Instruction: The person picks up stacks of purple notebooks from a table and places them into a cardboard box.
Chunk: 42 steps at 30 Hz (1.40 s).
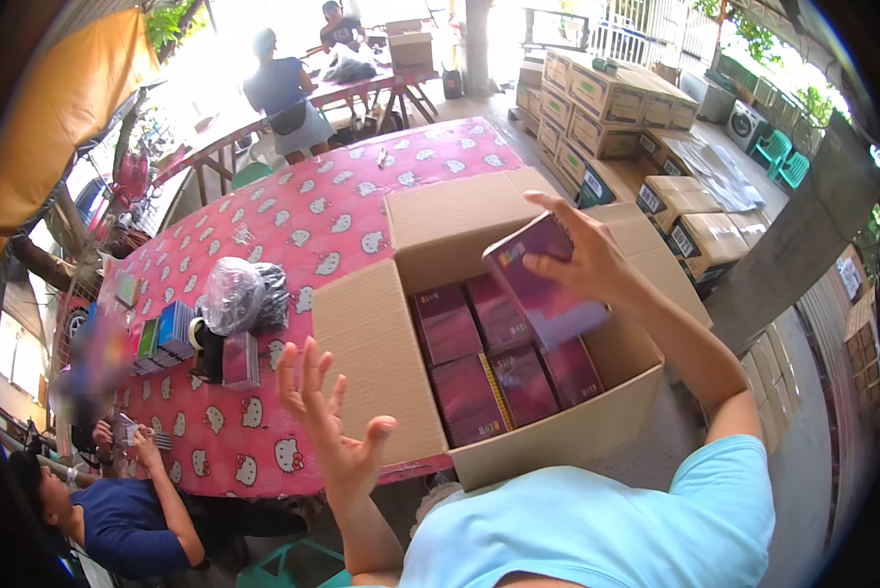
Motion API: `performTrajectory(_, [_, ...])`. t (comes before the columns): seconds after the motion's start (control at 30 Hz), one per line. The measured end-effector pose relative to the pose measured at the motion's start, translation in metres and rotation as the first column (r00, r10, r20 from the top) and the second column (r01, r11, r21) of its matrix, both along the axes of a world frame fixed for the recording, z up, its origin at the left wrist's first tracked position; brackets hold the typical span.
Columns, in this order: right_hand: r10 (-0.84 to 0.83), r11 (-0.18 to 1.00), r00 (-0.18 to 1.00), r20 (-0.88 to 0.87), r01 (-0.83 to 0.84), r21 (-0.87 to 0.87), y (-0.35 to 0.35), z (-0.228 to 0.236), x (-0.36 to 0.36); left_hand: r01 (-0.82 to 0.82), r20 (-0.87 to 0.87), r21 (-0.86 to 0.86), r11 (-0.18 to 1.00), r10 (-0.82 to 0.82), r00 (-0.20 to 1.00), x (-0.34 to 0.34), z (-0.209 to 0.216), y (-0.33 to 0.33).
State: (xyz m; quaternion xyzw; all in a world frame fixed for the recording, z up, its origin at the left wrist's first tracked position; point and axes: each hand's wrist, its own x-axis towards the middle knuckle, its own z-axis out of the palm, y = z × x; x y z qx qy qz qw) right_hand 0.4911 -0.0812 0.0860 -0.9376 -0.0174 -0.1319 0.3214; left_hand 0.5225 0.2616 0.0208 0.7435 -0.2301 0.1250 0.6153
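Observation:
In front of me stands an open cardboard box (582, 431) with its flaps folded out. Purple spiral notebooks (448, 325) lie inside in side-by-side stacks, and a yellow strip shows along one stack's edge. Over the right half of the box, my right hand (599, 263) grips a purple spiral notebook (530, 274), tilted, thumb across its cover. Whether it is one notebook or a small bundle I cannot tell. My left hand (340, 426) is raised over the box's left flap (366, 363), palm up, fingers spread, with nothing in it.
The table has a pink patterned cover (293, 230). On it are a clear plastic bag (234, 296), a purple notebook stack (240, 361) and colourful notebooks (171, 333). A co-worker (126, 524) sits at the lower left. Stacked cartons (597, 98) stand far right, beyond a post (783, 230).

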Motion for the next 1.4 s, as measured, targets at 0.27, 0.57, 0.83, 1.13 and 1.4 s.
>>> performTrajectory(0.27, [-0.131, 0.717, 0.749, -0.649, -0.38, -0.584, -0.076, -0.12, 0.005, -0.159, 0.018, -0.088, 0.983, 0.161, 0.987, 0.007, -0.007, 0.029])
performTrajectory(0.57, [-0.18, 0.613, 0.876, -0.448, -0.256, -0.747, -0.024, -0.192, 0.039, -0.408, -0.057, -0.22, 0.886, 0.406, 0.912, 0.046, -0.074, 0.112])
performTrajectory(0.83, [-0.259, 0.616, 0.771, -0.582, -0.333, -0.714, -0.019, -0.186, 0.045, -0.79, -0.772, -0.094, 0.606, 0.457, 0.443, 0.208, -0.214, 0.226])
performTrajectory(1.13, [-0.22, 0.554, 0.817, -0.534, -0.346, -0.757, -0.015, -0.187, 0.056, -0.761, -0.559, 0.42, 0.495, 0.801, 0.213, 0.334, -0.317, 0.325])
performTrajectory(1.4, [-0.335, 0.662, 0.722, -0.605, -0.276, -0.697, -0.014, -0.178, 0.046, -0.768, 0.446, 0.279, 0.577, 0.63, 0.636, 0.247, -0.239, 0.196])
